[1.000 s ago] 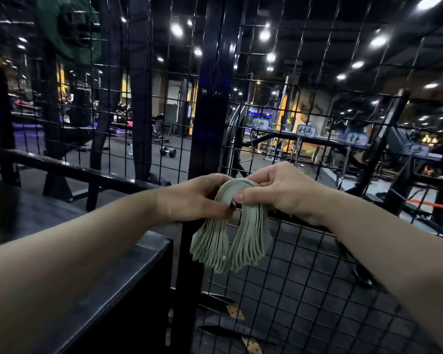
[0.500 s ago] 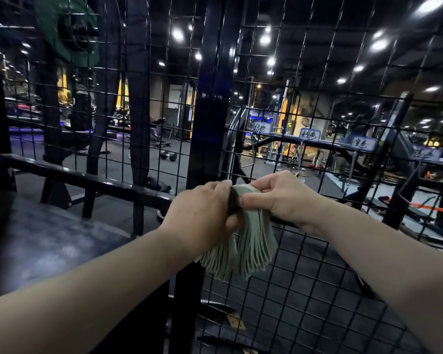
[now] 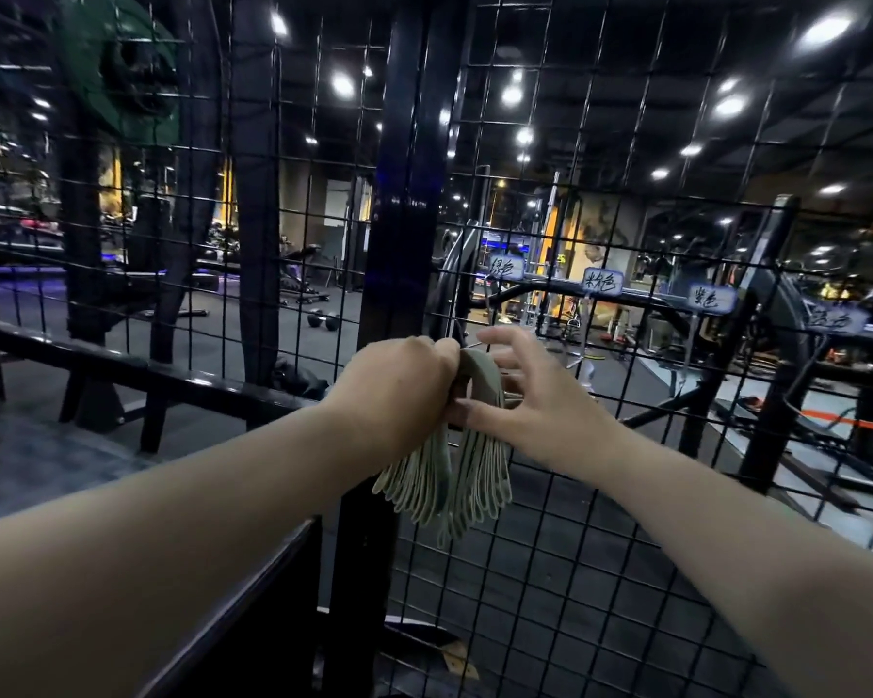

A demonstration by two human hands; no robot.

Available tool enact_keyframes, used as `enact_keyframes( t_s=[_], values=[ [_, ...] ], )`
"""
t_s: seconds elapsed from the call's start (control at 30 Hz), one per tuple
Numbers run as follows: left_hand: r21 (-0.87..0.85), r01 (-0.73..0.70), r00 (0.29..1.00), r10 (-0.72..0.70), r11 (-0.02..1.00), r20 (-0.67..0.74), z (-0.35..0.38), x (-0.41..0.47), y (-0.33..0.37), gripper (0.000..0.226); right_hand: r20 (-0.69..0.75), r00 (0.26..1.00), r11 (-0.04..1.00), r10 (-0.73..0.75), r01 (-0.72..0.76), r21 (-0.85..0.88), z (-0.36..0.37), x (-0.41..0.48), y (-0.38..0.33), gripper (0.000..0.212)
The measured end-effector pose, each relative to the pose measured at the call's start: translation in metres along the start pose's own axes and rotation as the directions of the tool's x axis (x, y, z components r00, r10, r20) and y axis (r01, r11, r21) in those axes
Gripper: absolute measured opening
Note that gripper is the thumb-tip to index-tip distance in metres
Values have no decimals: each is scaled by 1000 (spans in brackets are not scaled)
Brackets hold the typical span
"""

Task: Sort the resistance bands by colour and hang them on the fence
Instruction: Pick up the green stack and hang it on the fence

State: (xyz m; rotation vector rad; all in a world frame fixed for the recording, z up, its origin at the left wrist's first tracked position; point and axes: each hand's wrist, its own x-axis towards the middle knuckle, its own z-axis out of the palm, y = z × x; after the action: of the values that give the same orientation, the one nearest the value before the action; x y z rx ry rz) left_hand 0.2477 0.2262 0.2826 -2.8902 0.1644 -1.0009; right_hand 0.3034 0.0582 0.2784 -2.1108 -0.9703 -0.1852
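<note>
A thick bundle of pale green resistance bands [image 3: 449, 476] hangs folded in front of the black wire-mesh fence [image 3: 601, 496]. My left hand [image 3: 399, 380] grips the top of the bundle, fingers curled round the fold. My right hand [image 3: 520, 390] is beside it on the right, fingers spread, its thumb touching the bands near the fold. A thin metal hook [image 3: 467, 345] juts from the mesh just above the fold. Small labels with handwriting, such as one label [image 3: 506, 268], another label [image 3: 602, 283] and a third label [image 3: 711, 298], are clipped along the fence to the right.
A thick black post [image 3: 409, 193] stands just left of the bundle. A black rail [image 3: 137, 370] runs along the left and a dark ledge [image 3: 233, 617] sits below my left arm. Behind the mesh is a gym floor with dumbbells [image 3: 323, 320] and machines.
Both hands have lifted the bundle up to the mesh near the hook. My right hand has let go of its pinch on the bands and spread its fingers; my left hand has closed over the fold.
</note>
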Motion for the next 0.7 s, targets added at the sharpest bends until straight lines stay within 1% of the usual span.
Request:
enact_keyframes(
  t_s=[0.07, 0.13, 0.2, 0.3, 0.37, 0.47, 0.53, 0.6, 0.67, 0.7],
  values=[
    [2, 5, 1000, -5, 1000, -6, 3, 6, -4, 18, -115, 992, 999, -44, 41, -30, 6, 0, 2, 75],
    [-32, 8, 1000, -8, 999, -25, 5, 11, -9, 19, -181, 981, 993, -68, 48, -111, 13, -2, 3, 69],
    [-44, 5, 999, -7, 999, -44, 7, 14, -11, 22, -223, 969, 977, -103, 56, -207, 22, -5, 0, 63],
    [-5, -41, 998, 41, 999, -58, 10, 18, -9, 17, -269, 955, 960, -121, 44, -275, 40, -3, -6, 60],
    [2, -46, 997, 46, 999, -58, 10, 22, -9, 15, -334, 936, 958, -107, 8, -285, 49, 3, -10, 53],
    [-42, -37, 996, 34, 998, -84, 9, 29, -16, 16, -428, 899, 968, -89, -24, -252, 54, 14, -14, 41],
    [-51, -39, 994, 34, 998, -103, 10, 34, -21, 16, -450, 889, 961, -84, -46, -271, 53, 19, -14, 38],
    [-44, -31, 993, 26, 999, -115, 11, 41, -26, 20, -442, 894, 933, -73, -96, -347, 49, 24, -11, 42],
    [-34, -43, 992, 39, 998, -121, 13, 50, -31, 20, -398, 912, 847, -102, -130, -515, 42, 31, -6, 42],
    [-41, -51, 992, 46, 998, -117, 13, 54, -34, 19, -372, 920, 793, -125, -132, -595, 37, 34, -5, 37]
  ],
)
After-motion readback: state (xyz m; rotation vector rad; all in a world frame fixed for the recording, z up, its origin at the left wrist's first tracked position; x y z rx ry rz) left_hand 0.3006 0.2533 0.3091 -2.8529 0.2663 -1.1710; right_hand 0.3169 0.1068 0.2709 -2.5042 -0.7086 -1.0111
